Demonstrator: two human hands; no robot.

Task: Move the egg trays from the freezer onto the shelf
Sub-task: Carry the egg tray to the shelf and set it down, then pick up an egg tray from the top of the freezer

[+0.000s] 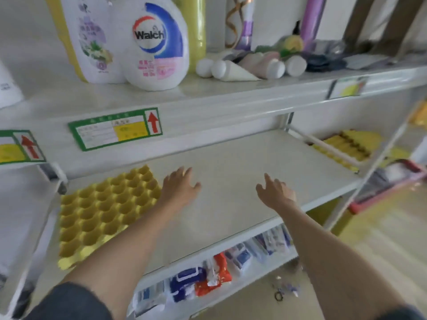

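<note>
Both empty hands, left hand [179, 185] and right hand [276, 191], below Walch bottle [157, 46].

Two bare forearms, dark grey-blue short sleeves at the upper arms, no rings or watch visible.

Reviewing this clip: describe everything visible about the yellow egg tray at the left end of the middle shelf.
The yellow egg tray is a moulded sheet of rounded cups in rows, all empty; it looks like thin plastic or pulp. It lies flat on the white middle shelf, at its left end, with the near corner at or just past the front edge. The left hand hovers open beside its right edge; contact cannot be judged. The left forearm crosses its near right corner. The right hand is well clear of it.
</note>
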